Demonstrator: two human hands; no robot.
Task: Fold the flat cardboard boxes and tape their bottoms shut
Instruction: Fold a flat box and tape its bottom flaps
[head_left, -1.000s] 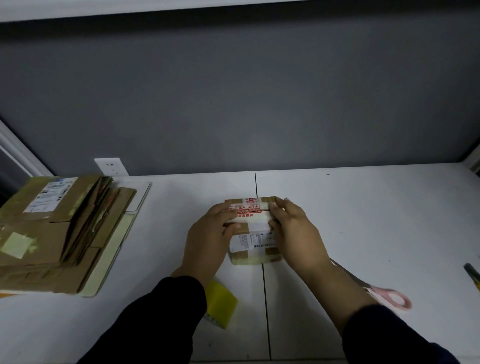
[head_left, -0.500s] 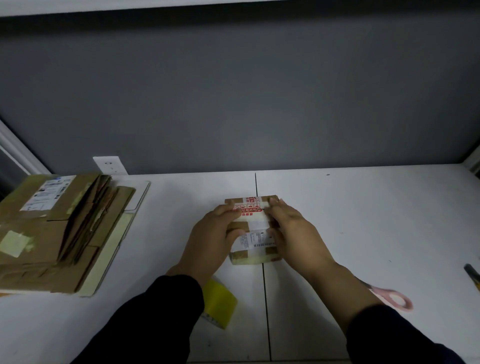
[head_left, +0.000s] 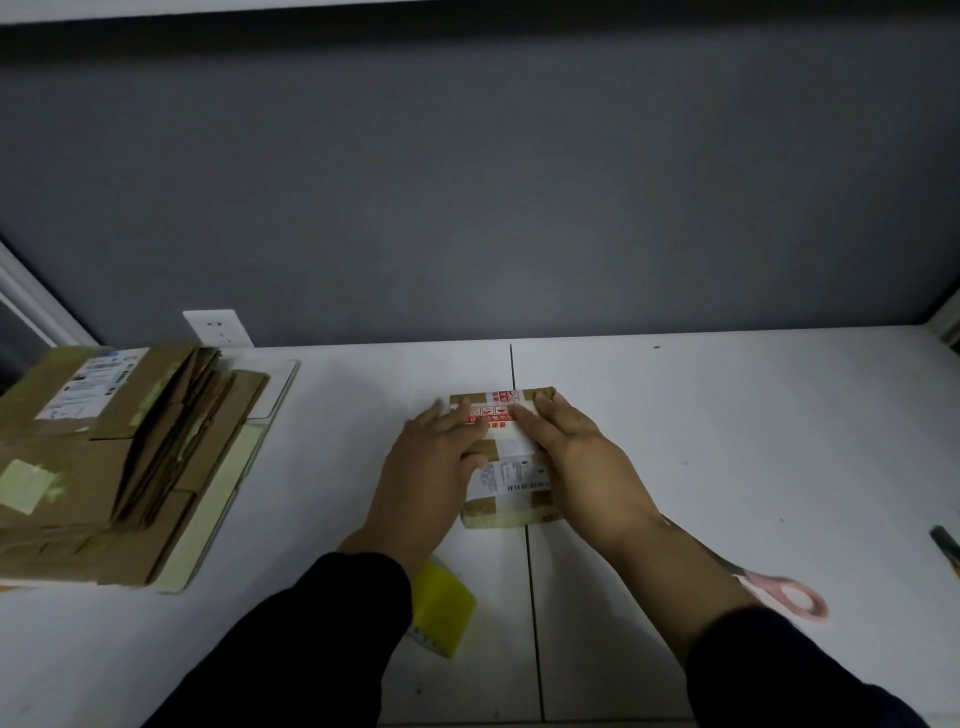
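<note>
The small cardboard box (head_left: 511, 470) sits at the middle of the white desk (head_left: 727, 441), over the desk's seam, with printed tape and a label on its top face. Both hands lie flat on it, fingers straight: the left hand (head_left: 426, 467) covers the left side, slightly blurred, and the right hand (head_left: 582, 462) presses the right side. A yellow tape roll (head_left: 441, 613) lies beside the left sleeve, and pink-handled scissors (head_left: 795, 597) lie partly under the right forearm. The stack of flat boxes (head_left: 104, 457) lies at the far left.
</note>
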